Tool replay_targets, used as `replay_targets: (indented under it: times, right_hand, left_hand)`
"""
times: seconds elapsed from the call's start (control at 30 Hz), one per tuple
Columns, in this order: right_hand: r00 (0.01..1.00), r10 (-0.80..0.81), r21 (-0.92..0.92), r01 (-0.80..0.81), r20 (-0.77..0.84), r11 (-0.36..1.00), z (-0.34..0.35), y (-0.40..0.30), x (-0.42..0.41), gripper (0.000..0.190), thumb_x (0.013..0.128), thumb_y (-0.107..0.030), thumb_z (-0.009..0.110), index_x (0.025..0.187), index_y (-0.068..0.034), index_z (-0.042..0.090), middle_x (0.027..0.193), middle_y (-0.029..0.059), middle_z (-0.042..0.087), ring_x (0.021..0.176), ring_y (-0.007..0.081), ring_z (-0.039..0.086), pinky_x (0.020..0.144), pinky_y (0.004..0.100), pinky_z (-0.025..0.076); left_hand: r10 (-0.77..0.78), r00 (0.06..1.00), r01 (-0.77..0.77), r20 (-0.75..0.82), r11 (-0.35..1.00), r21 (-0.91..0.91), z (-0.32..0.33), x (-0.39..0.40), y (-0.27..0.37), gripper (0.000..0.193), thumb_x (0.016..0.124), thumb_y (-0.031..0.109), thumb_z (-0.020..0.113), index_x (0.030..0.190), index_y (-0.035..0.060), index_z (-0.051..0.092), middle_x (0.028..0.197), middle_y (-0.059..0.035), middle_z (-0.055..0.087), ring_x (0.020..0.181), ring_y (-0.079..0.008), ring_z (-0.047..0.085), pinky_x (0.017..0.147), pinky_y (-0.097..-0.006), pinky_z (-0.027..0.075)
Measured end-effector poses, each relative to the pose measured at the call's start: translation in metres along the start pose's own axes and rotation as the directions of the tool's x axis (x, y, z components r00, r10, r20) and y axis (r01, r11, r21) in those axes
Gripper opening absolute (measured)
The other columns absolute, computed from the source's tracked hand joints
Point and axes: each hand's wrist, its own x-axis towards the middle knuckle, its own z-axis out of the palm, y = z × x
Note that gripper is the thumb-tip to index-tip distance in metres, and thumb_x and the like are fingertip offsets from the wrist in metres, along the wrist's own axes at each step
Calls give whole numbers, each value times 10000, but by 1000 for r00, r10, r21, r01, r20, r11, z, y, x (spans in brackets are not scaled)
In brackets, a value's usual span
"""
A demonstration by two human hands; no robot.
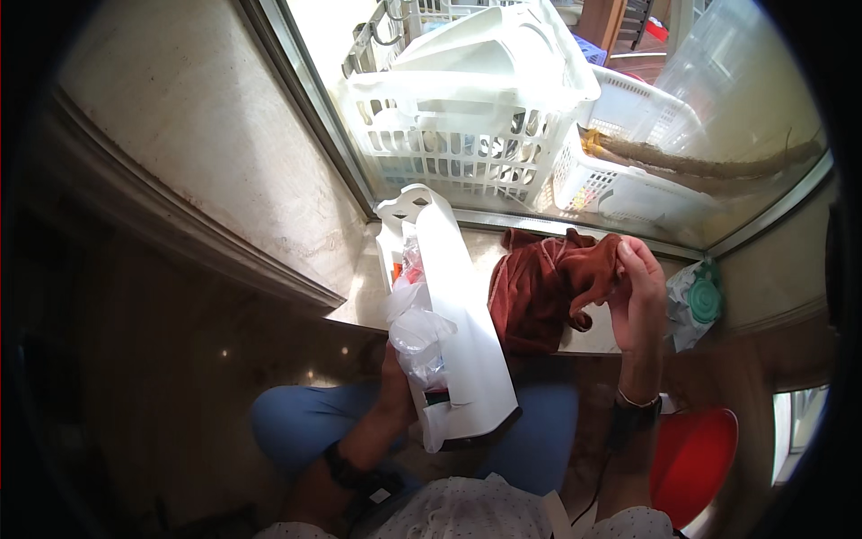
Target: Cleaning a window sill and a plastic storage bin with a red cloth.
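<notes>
My left hand [396, 381] grips the near left side of a long white plastic holder [471, 337], its fingers mostly hidden behind it. The holder tilts over my knees, with its far end above a pale ledge. Crumpled clear and white plastic bags [419, 330] fill its open side, and something red and orange shows farther up. On the right, my right hand [638, 296] pinches the edge of a reddish-brown cloth [539, 290] between thumb and fingers. Most of the cloth lies bunched on the ledge, just right of the holder.
A pack with a green lid [704, 300] stands on the ledge [353, 311] beyond my right hand. Behind the glass are a large white basket [458, 128] and a smaller white basket [606, 178]. A red stool seat [697, 465] is at lower right.
</notes>
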Motion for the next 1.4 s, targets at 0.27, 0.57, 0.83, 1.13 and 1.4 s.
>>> replay_targets:
  times: [0.27,0.57,0.83,1.13,1.4]
  right_hand:
    - [879,-180,-523,415,441,745,53,59,-65,162,928,-50,672,1084,-3,660,906,54,639,740,113,604,643,249,479]
    - [740,-283,-608,666,610,431,75,71,-48,186,856,-74,698,1032,-64,639,904,89,609,778,273,647,646,366,525]
    - [741,-337,-563,665,581,491,75,83,-40,221,854,-18,680,1068,-52,636,918,102,606,797,287,645,676,374,530]
    - [807,-290,-600,581,515,551,70,90,-46,188,882,-19,648,1066,-49,626,940,120,599,800,310,638,694,381,520]
    - [806,-324,-553,580,495,598,72,93,-39,160,890,-4,634,1048,-25,617,935,135,588,831,316,628,721,376,513]
  left_hand:
    - [-37,999,37,28,999,-22,-6,4,-4,701,1019,597,290,1393,30,461,1284,-164,601,1126,-292,639,971,-435,533]
    - [-100,991,104,85,993,-48,-18,6,-5,684,1020,591,308,1387,38,471,1264,-148,613,1110,-274,642,962,-424,533]
    - [-28,986,50,164,990,-131,-14,14,-4,623,1030,549,333,1374,51,480,1251,-134,614,1122,-248,627,977,-398,521]
    - [-118,993,120,23,988,-93,-6,13,1,586,1029,523,378,1364,56,492,1220,-120,630,1077,-236,648,943,-379,535]
    - [-86,995,90,43,991,-100,2,12,1,559,1023,505,400,1346,63,513,1185,-108,644,1052,-219,653,933,-370,535]
